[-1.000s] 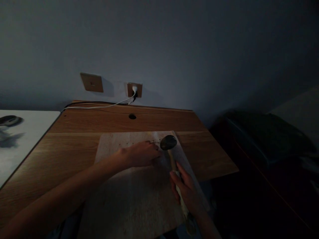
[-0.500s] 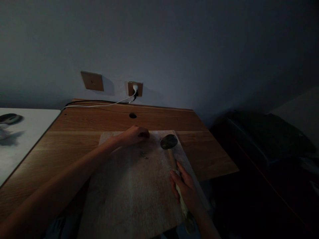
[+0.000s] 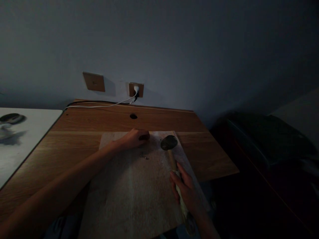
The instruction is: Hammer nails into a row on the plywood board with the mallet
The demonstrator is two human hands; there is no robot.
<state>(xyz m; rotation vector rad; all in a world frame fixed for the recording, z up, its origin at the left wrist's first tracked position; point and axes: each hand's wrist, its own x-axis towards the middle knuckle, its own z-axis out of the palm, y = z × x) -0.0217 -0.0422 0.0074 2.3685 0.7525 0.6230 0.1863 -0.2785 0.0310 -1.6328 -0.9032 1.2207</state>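
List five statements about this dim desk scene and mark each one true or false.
1. The right hand grips the handle of the dark-headed, wooden-handled hammer. True.
2. The hammer's head points toward the person. False: it points away, toward the wall.
3. The left hand rests near the far edge of the pale rectangular wooden board. True.
4. The small metal piece is pinched in the left hand. False: it lies on the board, apart from that hand.
5. The white plug lies loose on the board. False: it sits in the tan wall socket.
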